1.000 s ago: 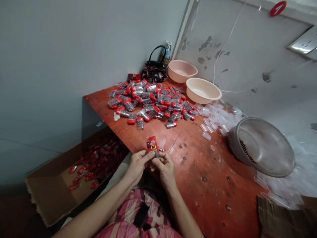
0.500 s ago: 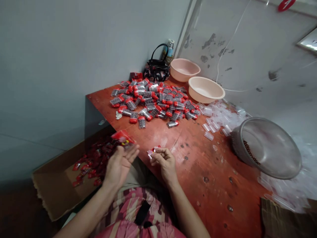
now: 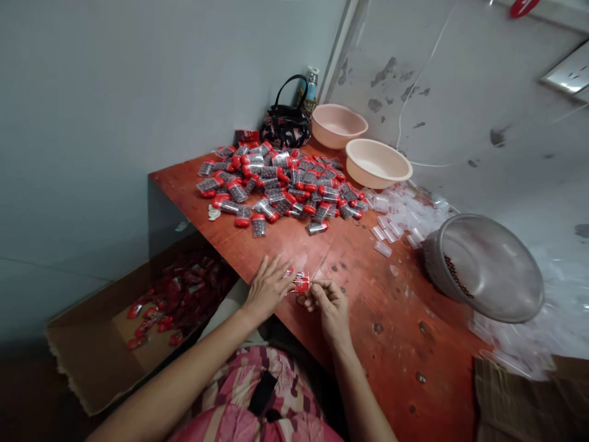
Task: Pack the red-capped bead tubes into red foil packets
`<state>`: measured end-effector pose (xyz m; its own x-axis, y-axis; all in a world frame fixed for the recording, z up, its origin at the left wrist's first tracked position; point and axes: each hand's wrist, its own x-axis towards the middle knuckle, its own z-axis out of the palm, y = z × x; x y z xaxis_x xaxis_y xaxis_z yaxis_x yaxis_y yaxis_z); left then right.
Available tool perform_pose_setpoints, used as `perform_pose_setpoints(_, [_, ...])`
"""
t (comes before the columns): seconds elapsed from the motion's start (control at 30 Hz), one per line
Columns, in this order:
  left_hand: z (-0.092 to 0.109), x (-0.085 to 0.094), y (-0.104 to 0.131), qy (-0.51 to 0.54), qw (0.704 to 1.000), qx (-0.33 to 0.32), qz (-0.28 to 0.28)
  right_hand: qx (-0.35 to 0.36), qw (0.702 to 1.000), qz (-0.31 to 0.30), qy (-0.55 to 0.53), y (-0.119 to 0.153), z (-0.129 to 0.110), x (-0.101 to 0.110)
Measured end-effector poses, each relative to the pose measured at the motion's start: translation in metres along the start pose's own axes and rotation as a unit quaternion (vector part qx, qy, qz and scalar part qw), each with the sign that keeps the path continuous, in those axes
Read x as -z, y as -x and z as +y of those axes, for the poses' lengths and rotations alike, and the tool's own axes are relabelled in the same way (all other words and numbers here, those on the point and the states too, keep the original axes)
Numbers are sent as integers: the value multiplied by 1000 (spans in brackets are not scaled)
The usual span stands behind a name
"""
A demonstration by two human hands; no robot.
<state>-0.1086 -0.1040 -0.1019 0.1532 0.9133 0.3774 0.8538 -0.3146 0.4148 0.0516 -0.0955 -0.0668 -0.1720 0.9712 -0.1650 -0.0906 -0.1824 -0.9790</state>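
Left hand open, fingers extended, hiding the left end of the red packet on the table. Right hand curled at packet's right edge; cannot tell whether it pinches it. Sign cut off above.

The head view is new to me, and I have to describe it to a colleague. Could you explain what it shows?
There is no machine here: a camera on a person's head looks forward and down at two bare hands. The left hand lies spread over part of a small red wrapper on the red table. The right hand has its fingertips at the wrapper's other end; whether they pinch it is unclear. Beyond lies a heap of red-ended clear packs, with clear plastic pieces and a grey basin to the right.
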Motion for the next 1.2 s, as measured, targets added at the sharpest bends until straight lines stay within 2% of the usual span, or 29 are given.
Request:
perform_pose_setpoints(0.17, [-5,-6,2,17,999,2,49,9,997,35,74,-2,0,7])
perform_pose_setpoints(0.27, [-2,-8,3,51,994,21,92,27,992,69,104,-6,5,2])
perform_pose_setpoints(0.43, [10,-1,1,149,981,47,119,8,999,33,-32,-19,3,-10])
perform_pose_setpoints(0.5, [13,9,0,214,966,99,108,-3,998,19,-55,-25,-2,-10])
perform_pose_setpoints(0.6, [11,27,-4,332,921,198,43,-27,999,-23,-38,-33,-13,-9])
perform_pose_setpoints(0.7, [3,40,-6,403,886,221,-63,-31,997,-62,22,-41,-19,-8])
perform_pose_setpoints(0.77, [-4,43,-4,418,873,232,-96,-11,994,-64,93,-45,-17,-8])
perform_pose_setpoints(0.83, [-9,42,0,443,849,270,-98,22,975,-51,213,-48,-13,-6])
perform_pose_setpoints(0.87, [-11,41,3,465,827,300,-97,42,955,-45,290,-49,-11,-5])
perform_pose_setpoints(0.97, [-12,38,10,543,733,403,-74,106,859,-33,500,-56,-11,-2])
perform_pose_setpoints(1.03, [-11,37,13,577,681,448,-40,120,819,-3,562,-67,-18,0])
perform_pose_setpoints(1.1, [-9,36,13,597,649,471,-7,89,810,50,578,-85,-29,0])
perform_pose_setpoints(1.2, [-6,36,10,621,608,494,31,1,808,112,578,-121,-41,-3])
